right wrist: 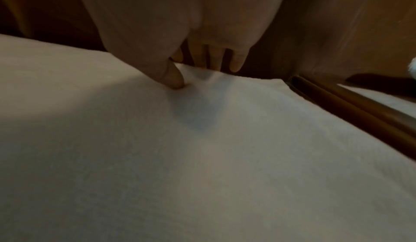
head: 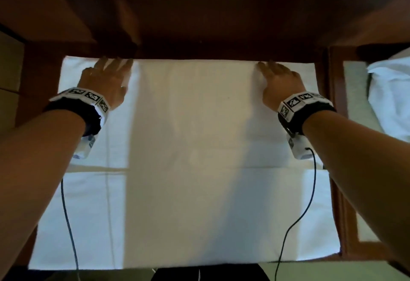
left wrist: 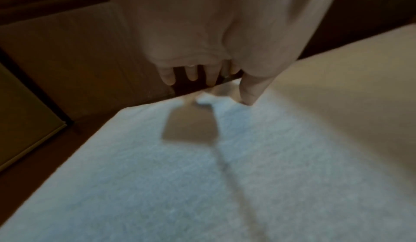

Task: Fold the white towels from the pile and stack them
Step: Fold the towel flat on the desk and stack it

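A large white towel lies spread flat on a dark wooden table. A straight layer edge crosses it about halfway down. My left hand rests on the towel's far left edge, and my right hand rests on its far right edge. In the left wrist view the left hand presses its thumb into the towel, which puckers there, while the straight fingers reach past the edge. The right hand does the same on the towel.
More white towels lie heaped on a separate surface at the right, beyond a wooden rail. Dark wooden furniture rises just behind the towel's far edge. Thin wrist-camera cables trail over the towel's near half.
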### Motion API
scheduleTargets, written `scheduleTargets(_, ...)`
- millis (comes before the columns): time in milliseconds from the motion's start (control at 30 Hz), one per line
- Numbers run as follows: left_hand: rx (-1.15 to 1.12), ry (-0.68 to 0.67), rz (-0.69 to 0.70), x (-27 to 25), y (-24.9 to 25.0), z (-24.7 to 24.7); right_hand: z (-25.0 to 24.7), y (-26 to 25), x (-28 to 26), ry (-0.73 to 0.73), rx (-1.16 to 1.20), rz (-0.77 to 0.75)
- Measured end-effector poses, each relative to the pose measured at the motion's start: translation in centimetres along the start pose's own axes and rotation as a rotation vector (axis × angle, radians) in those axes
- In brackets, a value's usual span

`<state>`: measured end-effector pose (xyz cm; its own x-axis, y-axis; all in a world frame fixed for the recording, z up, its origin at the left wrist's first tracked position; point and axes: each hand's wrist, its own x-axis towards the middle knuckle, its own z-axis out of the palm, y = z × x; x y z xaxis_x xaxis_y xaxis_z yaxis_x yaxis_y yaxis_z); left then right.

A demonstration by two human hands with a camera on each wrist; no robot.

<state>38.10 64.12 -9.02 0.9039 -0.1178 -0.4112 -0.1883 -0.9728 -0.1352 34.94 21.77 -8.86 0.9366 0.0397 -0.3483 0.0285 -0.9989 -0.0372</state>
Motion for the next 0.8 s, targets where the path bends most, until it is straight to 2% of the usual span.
scheduleTargets(100, 0.066, 0.075, 0.032, 0.1, 1.0, 0.3, 0.8, 0.1, -0.2, 0.134, -0.015, -0.018)
scheduleTargets(167, 0.068, 0.151, 0.071, -0.2, 1.3, 0.1, 1.0, 0.2, -0.4, 0.144, -0.029, -0.015)
scheduleTargets(267, -0.007, 0.189, 0.076, -0.7, 1.1, -1.3, -0.2, 0.4, -0.5, 0.155, -0.004, -0.015)
scheduleTargets(367, -0.151, 0.229, 0.012, -1.6, 0.6, -3.7, -2.8, -0.1, -1.0, 0.211, 0.079, -0.027)
scheduleTargets(467, -0.253, 0.250, -0.021, -3.7, -0.4, -5.9, -5.3, -0.4, -2.7, 0.240, 0.198, 0.031)
scheduleTargets(567, -0.298, 0.287, 0.040, -7.4, -1.2, -7.2, -6.5, -0.9, -6.1, 0.294, 0.182, 0.007)
scheduleTargets(633, -0.231, 0.376, 0.119, -10.9, -1.4, -7.0, -6.4, -1.5, -9.6, 0.327, 0.144, -0.024)
scheduleTargets(700, -0.137, 0.487, 0.158, -14.7, -1.6, -5.5, -5.2, -2.0, -13.4, 0.376, 0.125, -0.047)
scheduleTargets(800, -0.041, 0.567, 0.121, -21.4, -1.8, -1.7, -1.8, -2.7, -19.6, 0.451, 0.087, -0.057)
